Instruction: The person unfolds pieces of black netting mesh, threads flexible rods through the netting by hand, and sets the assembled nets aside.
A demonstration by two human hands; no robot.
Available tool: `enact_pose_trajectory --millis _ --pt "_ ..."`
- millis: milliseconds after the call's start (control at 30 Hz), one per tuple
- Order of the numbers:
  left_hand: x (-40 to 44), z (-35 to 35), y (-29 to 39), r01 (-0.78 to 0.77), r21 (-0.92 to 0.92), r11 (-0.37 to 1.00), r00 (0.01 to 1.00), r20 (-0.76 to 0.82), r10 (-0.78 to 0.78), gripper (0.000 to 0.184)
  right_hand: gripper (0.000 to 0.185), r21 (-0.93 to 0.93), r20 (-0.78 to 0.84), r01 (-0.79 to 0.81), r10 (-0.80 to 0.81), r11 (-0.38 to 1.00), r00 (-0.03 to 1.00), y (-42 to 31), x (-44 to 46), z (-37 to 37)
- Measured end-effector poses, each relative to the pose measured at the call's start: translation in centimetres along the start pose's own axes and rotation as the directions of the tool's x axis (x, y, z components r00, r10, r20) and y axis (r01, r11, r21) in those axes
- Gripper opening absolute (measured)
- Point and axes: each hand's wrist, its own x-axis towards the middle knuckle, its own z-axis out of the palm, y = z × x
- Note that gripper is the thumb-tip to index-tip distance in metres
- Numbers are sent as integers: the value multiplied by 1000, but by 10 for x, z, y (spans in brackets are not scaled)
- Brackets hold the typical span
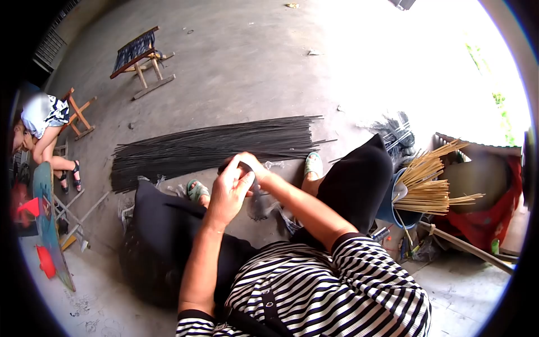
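Note:
Above the gap between the knees, my left hand (227,191) and my right hand (252,167) are pressed close together, fingers curled. Between them they grip a dark flexible strip (257,203), part of which hangs below the fingers. The fingers hide much of it, and its exact kind is unclear. On the floor beyond my feet lies a wide bundle of long thin black rods (213,146), side by side. Neither hand touches the bundle.
To my right stands a blue bucket (387,210) of thin tan sticks (424,182), near a red cloth (502,208). Clear plastic wrapping (396,132) lies behind it. A folding stool (140,59) is far off. At left, a person (48,123) sits beside a teal board (46,208).

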Motion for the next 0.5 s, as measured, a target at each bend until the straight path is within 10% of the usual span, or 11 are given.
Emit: enact_pose_trajectory --millis 100,167,267,433,500 --pt "4 -32 36 -151 142 978 988 56 145 28 10 -139 111 -142 158 980 981 -93 -10 29" --pt "18 -64 52 -210 129 969 972 -76 221 29 4 -667 375 552 -415 500 829 -133 -12 46" --pt "43 -93 66 -268 290 919 955 -44 292 39 19 -701 242 229 -77 675 967 -198 -17 68" --pt "82 -87 73 -198 163 967 880 464 102 42 42 -350 190 136 -72 927 979 -242 11 71" --pt "80 -85 71 -164 115 980 922 372 111 34 43 -413 209 198 -119 889 971 -242 24 61"
